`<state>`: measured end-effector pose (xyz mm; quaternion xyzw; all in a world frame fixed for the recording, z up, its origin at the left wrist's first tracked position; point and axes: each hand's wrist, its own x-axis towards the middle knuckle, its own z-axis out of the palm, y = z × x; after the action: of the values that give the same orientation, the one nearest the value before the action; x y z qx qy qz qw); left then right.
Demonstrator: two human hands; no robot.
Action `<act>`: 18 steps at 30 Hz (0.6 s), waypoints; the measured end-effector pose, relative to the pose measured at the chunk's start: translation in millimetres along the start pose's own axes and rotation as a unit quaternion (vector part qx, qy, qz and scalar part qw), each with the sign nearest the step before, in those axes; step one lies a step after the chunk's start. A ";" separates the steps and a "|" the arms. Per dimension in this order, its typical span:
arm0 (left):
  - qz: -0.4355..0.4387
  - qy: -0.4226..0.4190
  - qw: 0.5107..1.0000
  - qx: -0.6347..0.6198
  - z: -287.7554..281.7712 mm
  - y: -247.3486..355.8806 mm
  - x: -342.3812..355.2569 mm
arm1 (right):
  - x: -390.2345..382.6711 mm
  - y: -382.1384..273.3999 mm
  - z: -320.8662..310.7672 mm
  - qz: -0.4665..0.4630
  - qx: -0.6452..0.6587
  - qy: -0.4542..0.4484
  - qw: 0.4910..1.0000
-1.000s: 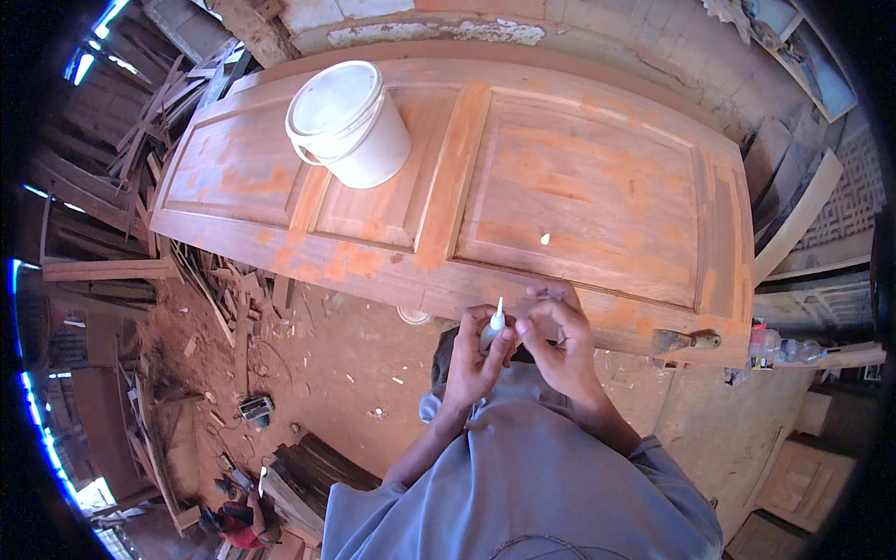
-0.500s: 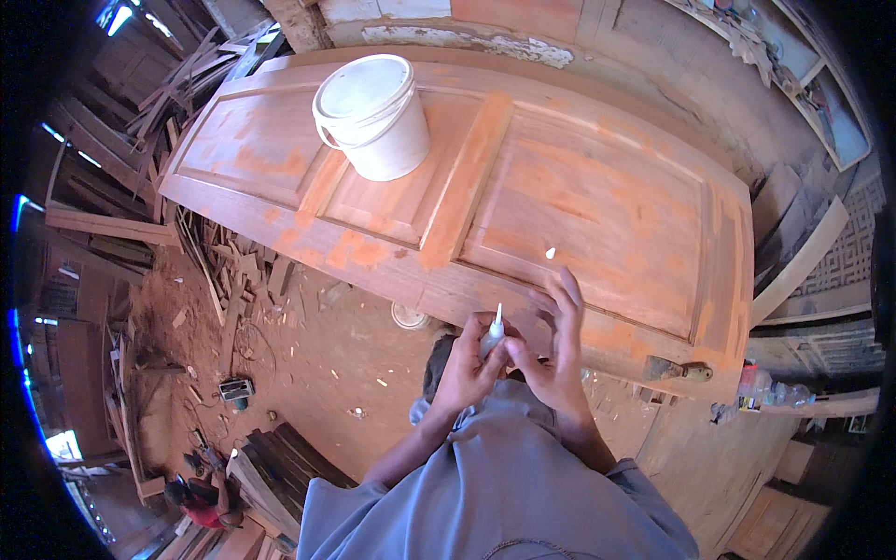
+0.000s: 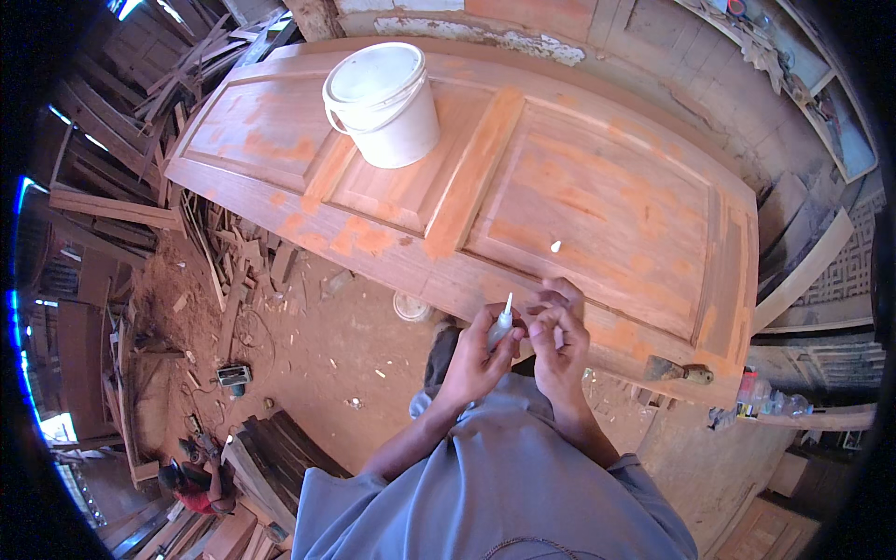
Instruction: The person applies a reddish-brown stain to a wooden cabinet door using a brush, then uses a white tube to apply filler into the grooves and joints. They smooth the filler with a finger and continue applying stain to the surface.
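Observation:
My left hand (image 3: 474, 364) is closed around a small white squeeze bottle (image 3: 500, 329) with a thin pointed nozzle, which points up and away from me. Just to its right, my right hand (image 3: 558, 355) has its thumb and fingers drawn in, partly smeared by motion. Whether anything small is in that hand is hidden. Beyond both hands lies a panelled wooden door (image 3: 597, 201) with orange filler patches. On its right panel sits a small white cap-like piece (image 3: 556, 246). A scraper (image 3: 679, 370) rests near the door's right end.
A lidded white bucket (image 3: 390, 121) stands on the door. A pale round container (image 3: 411, 306) is on the dirt floor below. Wood scraps (image 3: 247, 252) are heaped at left, with a power tool (image 3: 235, 376) nearby. Another person (image 3: 196, 485) sits lower left. Plastic bottles (image 3: 775, 399) stand at right.
My right hand has drawn its fingers in and come slightly away from the bottle. The bottle in my left hand has shifted a little to the right and up.

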<state>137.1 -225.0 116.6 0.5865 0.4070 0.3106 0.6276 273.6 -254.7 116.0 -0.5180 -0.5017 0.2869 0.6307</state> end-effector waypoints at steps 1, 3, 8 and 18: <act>0.023 0.006 1.000 0.018 0.9 0.6 0.3 | -0.6 0.3 0.3 0.001 -0.012 -0.012 1.000; 0.065 0.017 0.997 0.028 2.7 0.9 1.7 | -1.0 0.4 1.1 0.045 -0.001 -0.034 0.998; -0.002 0.023 0.999 0.044 1.2 1.1 2.8 | -0.1 -4.1 0.6 0.002 -0.033 0.000 0.999; 0.052 0.019 0.998 0.035 3.1 1.7 4.5 | 2.8 -2.8 -11.0 0.039 -0.063 -0.010 0.997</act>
<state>142.1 -222.4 117.5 0.6226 0.3986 0.3395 0.5815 284.3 -257.2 120.0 -0.5726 -0.5046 0.2845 0.5801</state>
